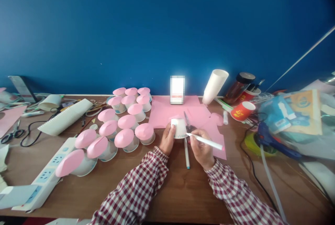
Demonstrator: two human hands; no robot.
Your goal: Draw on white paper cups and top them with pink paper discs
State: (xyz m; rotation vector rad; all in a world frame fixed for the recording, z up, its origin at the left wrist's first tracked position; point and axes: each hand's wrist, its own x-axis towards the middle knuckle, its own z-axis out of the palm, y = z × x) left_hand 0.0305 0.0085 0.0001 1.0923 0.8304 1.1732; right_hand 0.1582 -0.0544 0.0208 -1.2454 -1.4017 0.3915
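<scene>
My left hand (167, 140) is closed around the left side of a white paper cup (180, 128), which sits upside down with blue-green marks near its rim. In my right hand (202, 150) is a white marker (208, 141) with a pink end, its tip at the cup's lower right edge. Another white marker (186, 153) with a blue end lies on the table between my hands. Just behind the cup, scissors (187, 118) rest on pink paper (167, 112); their handles are partly hidden.
Several upturned cups with pink paper discs (126, 122) stand to the left, beside a power strip (49, 172). A phone (177, 90) and a cup stack (216, 85) stand at the back. On the right are a red cup (243, 110) and a blue glue gun (277, 141) with a cord.
</scene>
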